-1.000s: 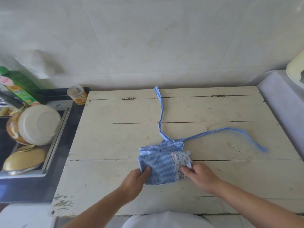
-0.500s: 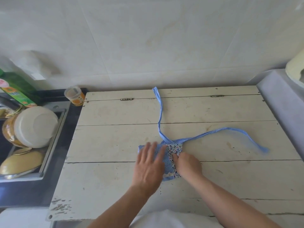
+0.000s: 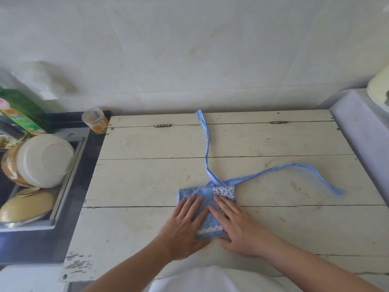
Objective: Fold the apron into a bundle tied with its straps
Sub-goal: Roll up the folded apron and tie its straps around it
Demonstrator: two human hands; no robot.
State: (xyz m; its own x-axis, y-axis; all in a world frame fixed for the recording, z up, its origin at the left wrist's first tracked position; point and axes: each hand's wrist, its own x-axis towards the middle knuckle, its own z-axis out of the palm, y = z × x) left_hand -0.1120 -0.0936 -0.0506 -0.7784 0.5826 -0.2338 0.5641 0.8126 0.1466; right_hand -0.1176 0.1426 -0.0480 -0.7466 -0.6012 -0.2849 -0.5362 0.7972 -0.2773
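The apron, a small blue-checked packet with a floral patch, lies at lower centre of the table. The left hand and right hand press it flat, fingers spread, gripping nothing. Firm, even pressure should set the creases before wrapping the two straps, which trail loose toward the upper right.

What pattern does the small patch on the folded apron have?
The patch is white with small dark blue flowers; the head view shows it.
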